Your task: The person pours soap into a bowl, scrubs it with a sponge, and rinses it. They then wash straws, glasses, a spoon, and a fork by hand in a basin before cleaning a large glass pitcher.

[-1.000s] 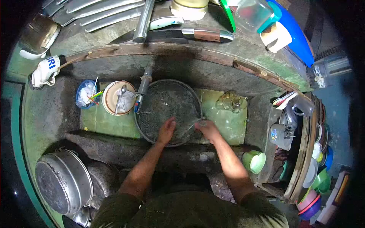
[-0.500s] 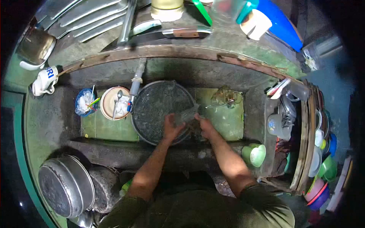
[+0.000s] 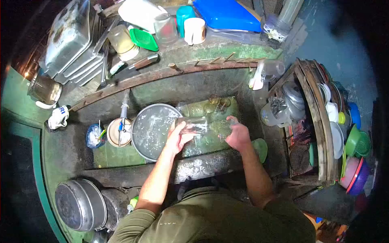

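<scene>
My left hand [image 3: 176,138] is wrapped round a clear drinking glass [image 3: 195,125], which lies sideways in the air at the right rim of a round grey basin [image 3: 139,139] of water. To the right of the glass, my right hand [image 3: 238,135] has its fingers curled, apart from the glass. A blurred greenish, see-through patch [image 3: 221,128] shows beside those fingers; I cannot make out what it is. Several brownish glasses [image 3: 219,103] stand on the wet green sink floor beyond my hands. Bubbles and ripples cover the basin water.
A grey pipe with a blue-handled tap [image 3: 121,126] reaches over a cream bowl [image 3: 114,138], beside a blue basket [image 3: 93,137]. A green bowl [image 3: 260,150] is near my right forearm. A knife [image 3: 144,61] lies on the back ledge. A wooden dish rack [image 3: 320,121] stands at right.
My view has shifted. My right hand has come away from the glass to the right, while my left hand still holds it. The glass has moved from over the basin's middle toward its right rim.
</scene>
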A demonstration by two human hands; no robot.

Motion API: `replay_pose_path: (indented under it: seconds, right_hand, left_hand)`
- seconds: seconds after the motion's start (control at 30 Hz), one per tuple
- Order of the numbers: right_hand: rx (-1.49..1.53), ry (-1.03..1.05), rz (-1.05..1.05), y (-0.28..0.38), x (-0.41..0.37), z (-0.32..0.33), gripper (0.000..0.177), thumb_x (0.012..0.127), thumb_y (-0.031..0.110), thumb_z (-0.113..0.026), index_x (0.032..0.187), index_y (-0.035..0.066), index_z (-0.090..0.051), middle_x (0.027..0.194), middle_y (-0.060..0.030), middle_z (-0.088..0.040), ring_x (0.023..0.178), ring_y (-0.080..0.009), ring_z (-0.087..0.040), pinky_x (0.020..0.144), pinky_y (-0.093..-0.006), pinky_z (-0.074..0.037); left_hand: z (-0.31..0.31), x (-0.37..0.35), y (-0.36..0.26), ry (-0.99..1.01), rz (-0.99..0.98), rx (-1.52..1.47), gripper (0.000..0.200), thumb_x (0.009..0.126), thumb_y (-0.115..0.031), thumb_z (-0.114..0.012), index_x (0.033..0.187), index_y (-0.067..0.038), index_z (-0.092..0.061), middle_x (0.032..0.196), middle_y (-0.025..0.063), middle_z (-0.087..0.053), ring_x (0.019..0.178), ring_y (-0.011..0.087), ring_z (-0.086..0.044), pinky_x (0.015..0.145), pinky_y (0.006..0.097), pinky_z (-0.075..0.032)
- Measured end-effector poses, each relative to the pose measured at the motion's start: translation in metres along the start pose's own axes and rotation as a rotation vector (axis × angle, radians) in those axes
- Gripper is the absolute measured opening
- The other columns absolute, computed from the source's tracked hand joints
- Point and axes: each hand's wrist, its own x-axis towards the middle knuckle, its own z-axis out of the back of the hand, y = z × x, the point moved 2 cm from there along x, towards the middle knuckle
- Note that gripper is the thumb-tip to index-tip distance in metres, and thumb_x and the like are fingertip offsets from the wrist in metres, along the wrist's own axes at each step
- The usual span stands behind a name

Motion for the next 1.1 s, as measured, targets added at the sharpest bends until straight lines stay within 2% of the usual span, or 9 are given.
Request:
replay_pose_path:
  seconds: [0.03,0.07,0.13,0.27,0.5,0.8,0.93,1.03,1.1]
  right_hand:
    - [0.849,0.153,-0.25,0.004,0.002,0.003,0.046,0.075,0.002,-0.07,0.114,0.011,-0.046,0.1,-0.0055,-0.05,0.095,-0.0162,-0.053,0.071,-0.0328,-0.047]
    - [0.855,0.161,-0.24,-0.003,0.007,0.003,0.046,0.075,0.002,-0.07,0.114,0.011,-0.046,0.1,-0.0055,-0.05,0.095,-0.0162,-0.053,0.071,-0.0328,-0.047]
    - [-0.045,-0.098,0.331,0.007,0.014,-0.011,0.05,0.077,0.003,-0.067,0.117,0.004,-0.038,0.098,-0.0079,-0.051,0.078,-0.0188,-0.056,0.072,-0.0321,-0.049]
    - [-0.537,-0.186,0.714,0.034,-0.014,-0.023,0.009,0.077,0.006,-0.065,0.085,0.004,-0.062,0.086,-0.0124,-0.061,0.078,-0.0285,-0.06,0.067,-0.0371,-0.049]
    - [-1.051,0.374,0.865,0.062,-0.044,-0.014,0.06,0.065,-0.006,-0.053,0.123,0.009,-0.058,0.127,-0.0142,-0.057,0.114,-0.0335,-0.054,0.1,-0.0488,-0.034]
    - [0.265,0.209,0.047,0.04,-0.031,-0.017,0.037,0.073,-0.01,-0.065,0.107,0.001,-0.055,0.104,-0.0042,-0.061,0.1,-0.0139,-0.058,0.086,-0.0297,-0.05]
    - [-0.314,0.124,0.508,0.053,-0.037,-0.008,0.033,0.075,0.001,-0.07,0.106,0.004,-0.059,0.108,-0.0083,-0.062,0.104,-0.0194,-0.06,0.098,-0.0432,-0.045]
    - [-0.937,0.599,0.671,0.061,-0.03,-0.012,0.048,0.076,0.015,-0.07,0.123,0.014,-0.059,0.123,-0.0082,-0.061,0.114,-0.0315,-0.056,0.111,-0.0649,0.0]
    - [-1.11,0.488,0.985,0.065,-0.03,-0.018,0.051,0.073,0.013,-0.072,0.122,0.008,-0.059,0.112,-0.0113,-0.065,0.105,-0.0238,-0.063,0.11,-0.0614,-0.021]
  left_hand:
    - [0.001,-0.001,0.005,-0.045,0.148,-0.078,0.047,0.091,-0.038,-0.058,0.112,0.003,-0.057,0.088,0.0198,-0.067,0.065,0.0234,-0.068,0.054,0.0247,-0.059]
    - [0.001,-0.005,0.011,0.015,0.189,-0.102,0.058,0.091,-0.049,-0.053,0.105,0.006,-0.061,0.086,0.0204,-0.068,0.063,0.0213,-0.068,0.052,0.0247,-0.058]
    - [-0.002,-0.007,0.018,0.068,0.225,-0.094,0.058,0.09,-0.05,-0.055,0.107,0.006,-0.06,0.087,0.0193,-0.068,0.061,0.0201,-0.068,0.05,0.0238,-0.057]
    - [-0.026,-0.017,0.024,0.045,0.186,-0.138,0.055,0.09,-0.049,-0.057,0.106,0.003,-0.059,0.083,0.0134,-0.069,0.052,0.0141,-0.064,0.042,0.0205,-0.054]
    - [-0.056,-0.045,0.019,0.119,0.25,-0.016,0.042,0.09,-0.042,-0.061,0.111,-0.006,-0.053,0.083,0.0074,-0.065,0.046,0.0112,-0.058,0.04,0.0236,-0.054]
    - [-0.095,-0.077,-0.025,0.116,-0.061,0.406,0.032,0.096,-0.041,-0.049,0.114,-0.015,-0.047,0.078,0.0024,-0.057,0.048,0.0093,-0.048,0.037,0.0222,-0.036]
    - [-0.083,-0.078,-0.024,0.041,0.195,0.166,0.048,0.093,-0.054,-0.045,0.106,-0.008,-0.055,0.071,0.0034,-0.06,0.044,0.0106,-0.05,0.035,0.0217,-0.038]
    - [-0.082,-0.083,-0.016,0.098,0.308,0.193,0.059,0.091,-0.058,-0.041,0.106,-0.004,-0.06,0.067,0.0039,-0.063,0.048,0.0131,-0.06,0.036,0.0258,-0.049]
    - [-0.086,-0.087,-0.017,0.179,0.225,0.093,0.051,0.095,-0.05,-0.042,0.115,-0.006,-0.057,0.085,0.009,-0.065,0.071,0.0174,-0.068,0.054,0.0308,-0.059]
